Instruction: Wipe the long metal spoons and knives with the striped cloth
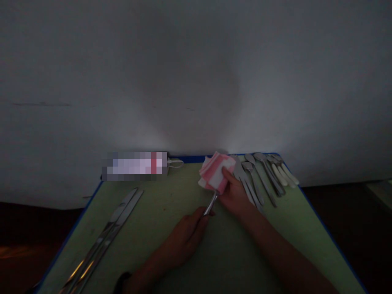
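Note:
My left hand (190, 230) is closed on the metal handle of a utensil (211, 204), held at a slant above the table. The utensil's far end is hidden in a folded pink-and-white cloth (218, 171), so its kind does not show. My right hand (234, 192) grips that cloth from the right side, thumb on top, wrapped about the utensil's upper end. Just beyond my right hand lie several metal spoons (260, 179) and other cutlery, partly covered by the hand and the cloth.
A pale green table (153, 220) with a blue edge stands against a grey wall (196, 73). Two long table knives (104, 241) lie at the left. A blurred-out box (134, 166) with a white cord loop sits at the back left. White-handled cutlery (283, 173) lies at the back right.

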A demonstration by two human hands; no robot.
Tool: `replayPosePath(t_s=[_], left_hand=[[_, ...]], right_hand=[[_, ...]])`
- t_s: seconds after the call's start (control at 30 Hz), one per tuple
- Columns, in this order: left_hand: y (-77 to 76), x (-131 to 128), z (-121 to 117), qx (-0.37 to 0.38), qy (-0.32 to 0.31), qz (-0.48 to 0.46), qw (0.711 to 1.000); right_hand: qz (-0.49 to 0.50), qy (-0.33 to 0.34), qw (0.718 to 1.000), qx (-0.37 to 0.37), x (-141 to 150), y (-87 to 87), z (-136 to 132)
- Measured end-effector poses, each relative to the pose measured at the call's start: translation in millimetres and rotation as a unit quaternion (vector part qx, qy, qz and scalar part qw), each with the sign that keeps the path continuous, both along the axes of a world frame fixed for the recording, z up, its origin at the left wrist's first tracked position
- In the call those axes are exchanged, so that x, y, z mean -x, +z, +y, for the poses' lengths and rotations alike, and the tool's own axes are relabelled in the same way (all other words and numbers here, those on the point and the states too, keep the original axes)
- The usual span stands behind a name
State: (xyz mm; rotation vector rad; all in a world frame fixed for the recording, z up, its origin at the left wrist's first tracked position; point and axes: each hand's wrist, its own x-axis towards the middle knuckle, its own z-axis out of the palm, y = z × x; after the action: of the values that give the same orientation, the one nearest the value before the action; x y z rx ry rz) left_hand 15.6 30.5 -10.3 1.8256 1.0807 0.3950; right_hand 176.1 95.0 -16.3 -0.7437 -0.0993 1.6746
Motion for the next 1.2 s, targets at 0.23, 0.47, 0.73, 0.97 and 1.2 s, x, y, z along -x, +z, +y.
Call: replayPosePath(t_s=[0.23, 0.47, 0.73, 0.97, 1.2], left_hand=[[1.8, -1, 2, 0.000, -0.007, -0.004, 1.000], [-7.1, 1, 1, -0.018, 0.010, 0.009, 1.000], [-0.4, 2, 1, 0.012, 0.015, 0.012, 1.000], [-5.9, 4, -2, 0.038, 0.061, 0.009, 0.997], [0.6, 3, 2, 0.059, 0.044, -0.004, 0.997]], right_hand=[[-0.018, -0.009, 1.000, 0.018, 9, -21.4, -1], [-0.057, -0.015, 0.998, -0.038, 9, -27.1, -1], [-0.042, 0.009, 0.996, -0.075, 4, -27.6, -2], [-0.028, 0.042, 0.994, -0.094, 1, -32.4, -1], [0.031, 0.030, 0.998, -0.037, -2, -17.3, -4]])
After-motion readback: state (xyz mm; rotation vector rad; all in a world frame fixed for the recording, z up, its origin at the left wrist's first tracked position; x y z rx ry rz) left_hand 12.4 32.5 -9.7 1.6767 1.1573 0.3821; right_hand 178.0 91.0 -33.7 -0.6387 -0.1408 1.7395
